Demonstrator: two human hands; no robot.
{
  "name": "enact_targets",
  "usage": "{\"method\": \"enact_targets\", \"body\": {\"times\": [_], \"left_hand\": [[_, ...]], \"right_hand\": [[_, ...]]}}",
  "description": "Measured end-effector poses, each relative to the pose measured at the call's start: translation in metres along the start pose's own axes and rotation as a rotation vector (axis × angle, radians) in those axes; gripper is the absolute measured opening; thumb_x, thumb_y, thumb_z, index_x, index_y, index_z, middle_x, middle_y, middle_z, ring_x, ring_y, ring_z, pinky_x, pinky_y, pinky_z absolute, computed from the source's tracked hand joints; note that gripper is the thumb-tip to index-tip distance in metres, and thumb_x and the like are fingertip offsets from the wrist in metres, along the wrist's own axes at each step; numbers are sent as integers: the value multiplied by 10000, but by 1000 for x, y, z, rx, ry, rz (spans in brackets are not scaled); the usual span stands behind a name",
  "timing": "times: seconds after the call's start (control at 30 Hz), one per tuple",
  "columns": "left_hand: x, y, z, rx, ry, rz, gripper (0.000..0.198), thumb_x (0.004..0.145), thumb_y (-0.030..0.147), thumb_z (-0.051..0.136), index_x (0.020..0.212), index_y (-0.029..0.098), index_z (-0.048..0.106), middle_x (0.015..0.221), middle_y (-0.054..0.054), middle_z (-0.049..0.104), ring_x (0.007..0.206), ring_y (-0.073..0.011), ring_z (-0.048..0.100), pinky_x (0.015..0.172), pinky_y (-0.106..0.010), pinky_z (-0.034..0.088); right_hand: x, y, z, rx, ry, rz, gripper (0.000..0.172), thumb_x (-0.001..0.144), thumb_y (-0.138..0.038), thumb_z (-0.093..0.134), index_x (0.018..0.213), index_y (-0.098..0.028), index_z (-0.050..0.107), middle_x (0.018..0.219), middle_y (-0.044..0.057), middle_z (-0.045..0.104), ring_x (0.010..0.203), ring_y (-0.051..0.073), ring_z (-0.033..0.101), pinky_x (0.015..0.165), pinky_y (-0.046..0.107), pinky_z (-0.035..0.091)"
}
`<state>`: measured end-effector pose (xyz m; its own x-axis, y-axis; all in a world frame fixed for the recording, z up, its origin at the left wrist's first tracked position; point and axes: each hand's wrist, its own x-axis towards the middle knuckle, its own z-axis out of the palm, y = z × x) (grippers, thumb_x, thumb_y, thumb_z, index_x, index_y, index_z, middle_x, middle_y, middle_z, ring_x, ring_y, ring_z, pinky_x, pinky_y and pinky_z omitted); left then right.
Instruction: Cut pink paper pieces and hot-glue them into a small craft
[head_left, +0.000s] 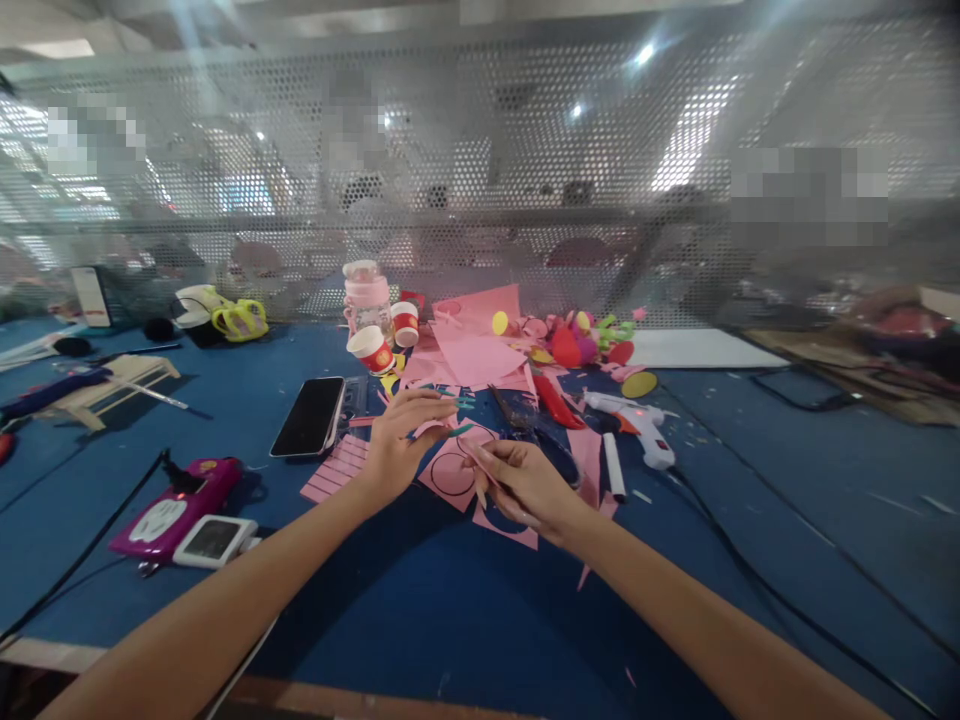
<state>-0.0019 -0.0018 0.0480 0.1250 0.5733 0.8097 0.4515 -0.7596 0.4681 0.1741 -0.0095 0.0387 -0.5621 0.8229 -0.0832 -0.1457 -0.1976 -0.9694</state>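
My left hand [401,440] hovers over the blue table [420,600] with its fingers pinched on a thin teal stick-like thing [450,433]. My right hand [525,480] is closed in a pinch on a small pale strip [480,470]. Under both hands lies a pink paper piece with a drawn circle [452,473]. Dark scissors [517,410] lie just beyond my right hand.
A black phone [310,416] lies left of my hands, a white glue gun [637,420] to the right. Pink paper sheets [476,345], red paper cups [373,349], a pink bottle [366,296] and colourful scraps crowd the back. A magenta device [176,505] and cables lie at the left.
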Motion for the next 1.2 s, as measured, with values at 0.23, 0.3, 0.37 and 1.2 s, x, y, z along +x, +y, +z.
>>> {"method": "enact_targets", "body": {"times": [0.23, 0.3, 0.37, 1.2], "left_hand": [[-2, -2, 1, -24, -10, -6, 208, 745, 169, 585, 939, 218, 641, 912, -47, 670, 943, -171, 563, 827, -363, 459], [-2, -2, 1, -31, -13, -20, 200, 749, 171, 579, 933, 215, 643, 914, -51, 669, 944, -173, 565, 828, -367, 459], [-2, -1, 0, -46, -14, -42, 191, 749, 175, 579, 923, 216, 647, 910, -52, 671, 940, -176, 567, 830, -371, 459], [1, -5, 16, -907, 124, -877, 200, 571, 229, 729, 735, 130, 672, 696, -31, 682, 698, -134, 632, 749, -267, 465]], "right_hand": [[0, -5, 3, 12, 29, 8, 312, 704, -427, 606, 682, -117, 582, 445, -17, 582, 192, 1, 298, 214, 121, 128], [0, -5, 3, 19, 38, 14, 311, 696, -425, 615, 685, -116, 584, 439, -17, 580, 190, 2, 297, 213, 120, 128], [1, -4, 2, 28, 34, 17, 313, 694, -424, 616, 690, -112, 588, 435, -17, 578, 191, 3, 302, 212, 119, 133], [8, 8, 6, -67, 2, 59, 339, 631, -430, 664, 730, -109, 619, 637, 52, 658, 514, 140, 628, 489, 225, 487]]}}
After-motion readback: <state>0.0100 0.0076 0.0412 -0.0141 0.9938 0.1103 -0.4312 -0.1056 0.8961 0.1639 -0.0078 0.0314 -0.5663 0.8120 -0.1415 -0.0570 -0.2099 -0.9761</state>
